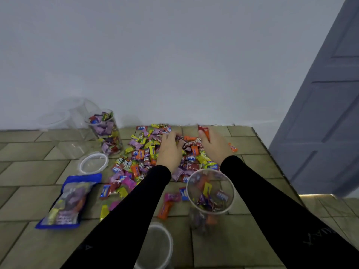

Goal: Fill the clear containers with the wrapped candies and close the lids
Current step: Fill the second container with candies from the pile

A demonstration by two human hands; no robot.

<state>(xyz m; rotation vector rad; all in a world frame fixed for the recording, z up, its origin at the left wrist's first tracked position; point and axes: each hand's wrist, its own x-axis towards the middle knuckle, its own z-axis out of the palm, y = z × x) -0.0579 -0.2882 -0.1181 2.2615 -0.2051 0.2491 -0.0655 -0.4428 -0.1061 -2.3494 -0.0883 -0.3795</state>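
Reaching into the pile of candies (155, 152) on the tiled surface (29, 171), both hands work at its far side. The left hand (171, 146) lies palm down with fingers curled into the wrappers; whether it grips any, I cannot tell. The right hand (211, 142) pinches a red candy (204, 131). An open container (210, 193), partly filled, stands between the forearms, just near the pile. A fuller container (105, 131) stands at far left, a lid (93, 163) beside it. A blue bag (68, 200) lies to the left.
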